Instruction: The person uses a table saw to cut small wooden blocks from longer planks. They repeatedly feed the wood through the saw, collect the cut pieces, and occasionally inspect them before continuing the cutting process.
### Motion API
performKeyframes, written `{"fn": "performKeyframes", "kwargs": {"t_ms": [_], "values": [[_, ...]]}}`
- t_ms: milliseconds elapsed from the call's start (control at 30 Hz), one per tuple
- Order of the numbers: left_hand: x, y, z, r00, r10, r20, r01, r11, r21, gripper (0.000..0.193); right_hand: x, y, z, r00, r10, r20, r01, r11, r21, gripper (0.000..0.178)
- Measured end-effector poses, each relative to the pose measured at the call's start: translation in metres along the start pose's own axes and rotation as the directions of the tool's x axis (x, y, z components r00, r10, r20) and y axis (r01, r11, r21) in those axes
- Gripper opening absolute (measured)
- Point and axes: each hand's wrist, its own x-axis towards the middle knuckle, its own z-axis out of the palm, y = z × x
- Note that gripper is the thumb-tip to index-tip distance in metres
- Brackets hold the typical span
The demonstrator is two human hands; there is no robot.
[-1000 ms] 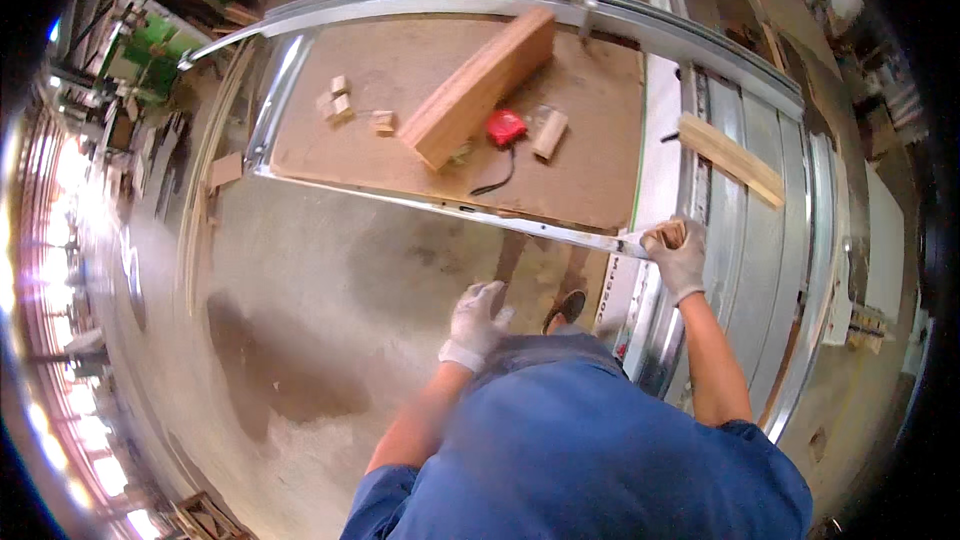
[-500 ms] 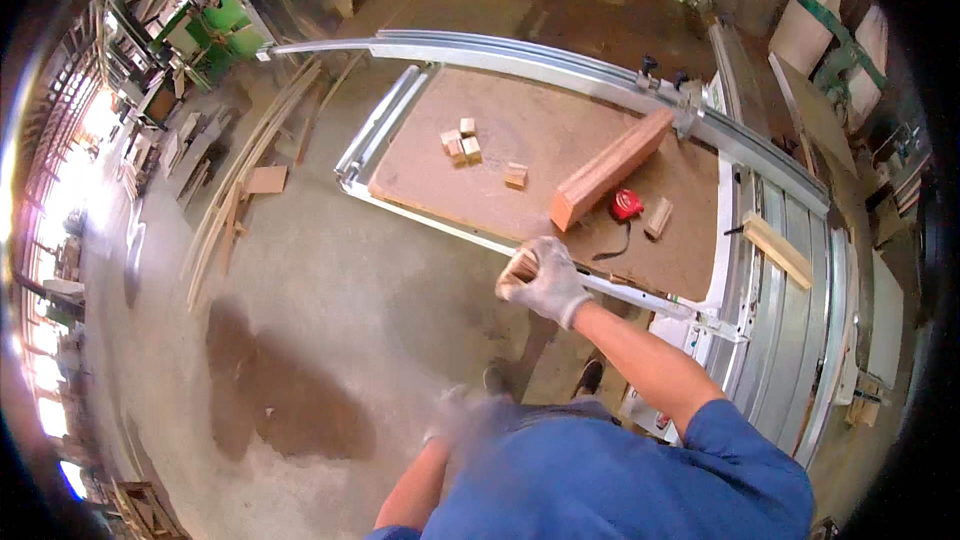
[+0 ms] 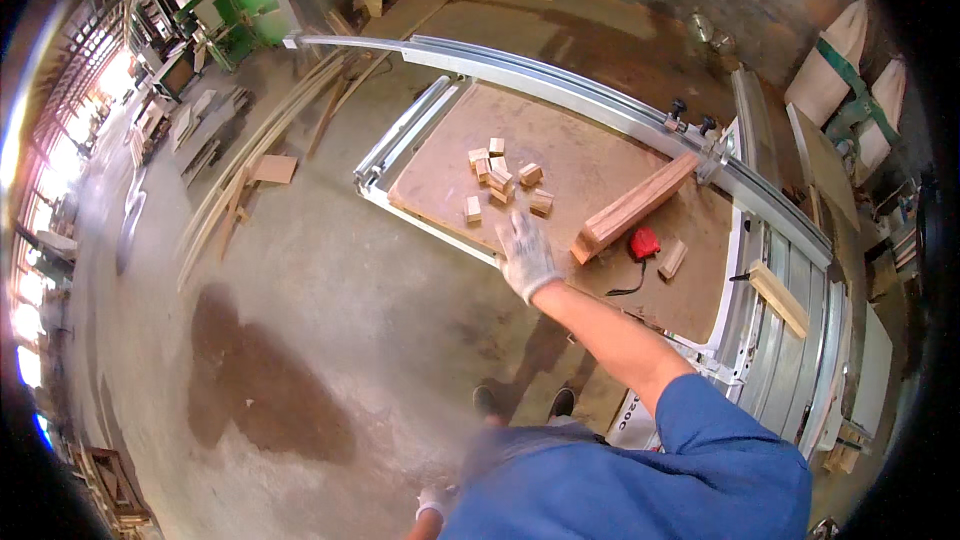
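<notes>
My right hand (image 3: 527,258), in a pale work glove, reaches over the near edge of the saw's brown table panel (image 3: 430,175). Its fingers are stretched out and hold nothing. Just beyond the fingertips lie several small wooden blocks, among them a pale block (image 3: 473,209) and another block (image 3: 541,202). To the right of that hand a long reddish timber (image 3: 640,208) rests slantwise on the panel. Low beside my body hangs my left hand (image 3: 433,500), also gloved; its fingers are mostly hidden by the blue shirt.
A red tape measure (image 3: 644,243) and a lone wooden block (image 3: 673,259) lie right of the timber. An aluminium fence (image 3: 560,75) borders the panel's far side. A pale wood strip (image 3: 778,300) sits on the metal saw bed. Long boards (image 3: 245,165) lie on the floor at left.
My right hand has moved left and opened, letting go of the wooden blocks it held. More blocks now lie scattered on the panel. My left hand has dropped lower.
</notes>
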Motion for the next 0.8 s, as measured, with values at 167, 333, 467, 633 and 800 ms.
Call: {"fn": "performKeyframes", "kwargs": {"t_ms": [167,333,467,633,800], "values": [[0.027,0.028,0.023,0.995,0.041,0.09,-0.061,0.97,0.233,0.048,-0.143,0.006,-0.021,0.975,-0.068,0.21,0.02,0.975,0.222,0.051],[0.032,0.089,-0.024,0.937,0.341,-0.077,-0.315,0.918,0.24,0.047,-0.304,0.05,-0.028,0.473,0.098,0.875,-0.267,0.963,0.037,0.049],[0.017,0.113,-0.013,0.952,0.303,-0.036,-0.297,0.947,0.121,0.048,-0.389,0.086,-0.04,0.064,0.214,0.975,-0.286,0.94,-0.188,0.062],[-0.019,0.105,0.016,0.97,0.156,0.184,-0.171,0.983,0.067,0.038,-0.45,0.112,-0.013,-0.073,0.079,0.994,-0.237,0.967,-0.094,0.054],[-0.086,0.101,-0.039,0.853,0.399,0.337,-0.252,0.88,-0.403,0.027,-0.391,0.088,-0.096,-0.196,-0.356,0.913,-0.779,0.622,0.075,0.038]]}}
